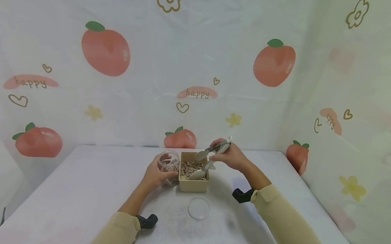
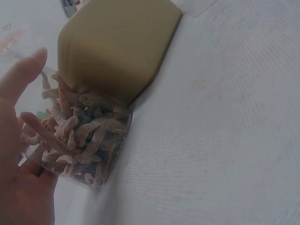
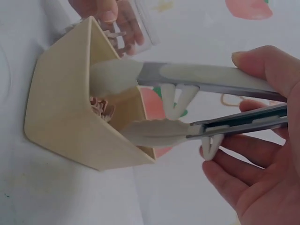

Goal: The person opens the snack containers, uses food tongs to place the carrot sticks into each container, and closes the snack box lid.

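Note:
My left hand [image 1: 155, 174] grips a clear jar [image 1: 169, 159] standing against the left side of a beige box [image 1: 193, 186]. Brown twisted dried pieces [image 2: 89, 136] lie in the jar, seen in the left wrist view. More of them [image 1: 190, 169] are in the box. My right hand [image 1: 230, 156] holds tongs [image 3: 206, 77] with pale tips, spread apart. Both tips reach into the box's opening, and no piece shows between them in the right wrist view. The tips' lower ends are partly hidden by the box wall there.
A round clear lid [image 1: 198, 208] lies flat on the white table [image 1: 110, 191], in front of the box. Behind the table's far edge hangs a pale backdrop [image 1: 193, 43] printed with peaches. Dark wrist mounts sit at both sleeves.

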`<state>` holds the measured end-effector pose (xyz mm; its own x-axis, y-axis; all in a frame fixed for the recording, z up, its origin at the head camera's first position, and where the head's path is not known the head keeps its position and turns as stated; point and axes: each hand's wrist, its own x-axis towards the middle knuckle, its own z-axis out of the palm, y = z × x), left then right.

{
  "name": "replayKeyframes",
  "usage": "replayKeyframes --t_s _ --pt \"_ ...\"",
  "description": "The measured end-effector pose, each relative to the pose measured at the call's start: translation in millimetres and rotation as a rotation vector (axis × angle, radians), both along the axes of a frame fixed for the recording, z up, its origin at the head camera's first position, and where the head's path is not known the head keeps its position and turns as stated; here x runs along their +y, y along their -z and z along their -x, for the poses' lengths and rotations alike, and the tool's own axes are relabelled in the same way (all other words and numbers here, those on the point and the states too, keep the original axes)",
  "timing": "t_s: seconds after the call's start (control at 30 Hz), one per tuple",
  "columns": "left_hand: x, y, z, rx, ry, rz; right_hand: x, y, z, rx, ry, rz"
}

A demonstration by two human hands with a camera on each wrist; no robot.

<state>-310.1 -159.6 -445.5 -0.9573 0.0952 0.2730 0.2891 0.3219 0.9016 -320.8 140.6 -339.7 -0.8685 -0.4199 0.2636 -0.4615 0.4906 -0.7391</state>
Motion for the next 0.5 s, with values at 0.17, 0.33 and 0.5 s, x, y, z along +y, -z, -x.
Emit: replayKeyframes --t_s 0.17,0.33,0.5 --pt "0.1 0.3 0.1 0.006 0.002 -0.005 -1.3 -0.2 0.0 -0.101 -0.011 -0.006" --pt "0.4 0.7 -0.5 0.002 0.003 0.007 -1.1 3.7 0.0 -0.108 0.003 -0.041" --pt "0.7 0.4 -1.3 0.004 -0.010 0.013 -2.1 6.5 0.9 -0.045 0.007 -0.030"
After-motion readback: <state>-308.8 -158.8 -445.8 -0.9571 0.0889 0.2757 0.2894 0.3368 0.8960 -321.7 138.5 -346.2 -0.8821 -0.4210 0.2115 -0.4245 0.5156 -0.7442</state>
